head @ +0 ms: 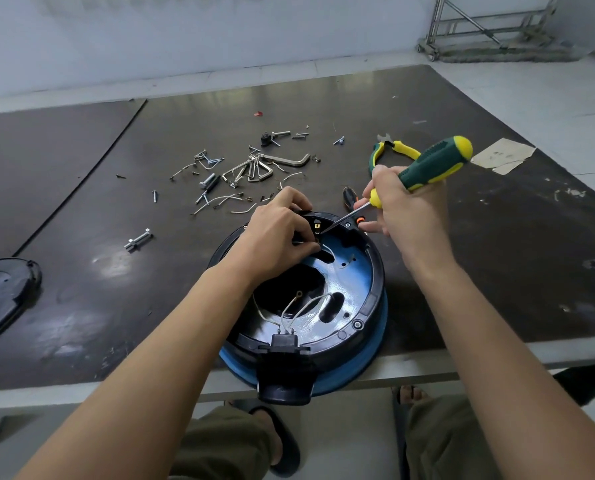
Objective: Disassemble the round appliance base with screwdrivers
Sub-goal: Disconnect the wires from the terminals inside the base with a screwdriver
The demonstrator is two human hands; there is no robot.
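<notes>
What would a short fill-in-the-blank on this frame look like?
The right hand holds a green-and-yellow ____.
The left hand grips a part inside the round ____.
The pliers lie on the ____.
Missing: screwdriver; base; table.

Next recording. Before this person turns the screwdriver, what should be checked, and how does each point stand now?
1. Right hand grips the screwdriver: ok.
2. Its tip seated in a screw head: cannot tell, too small.
3. Left hand holds the black part at the far rim: ok.
4. Round base fully on the table: not ok, its near side overhangs the edge.
5. White wires apart from the tip: ok.
</notes>
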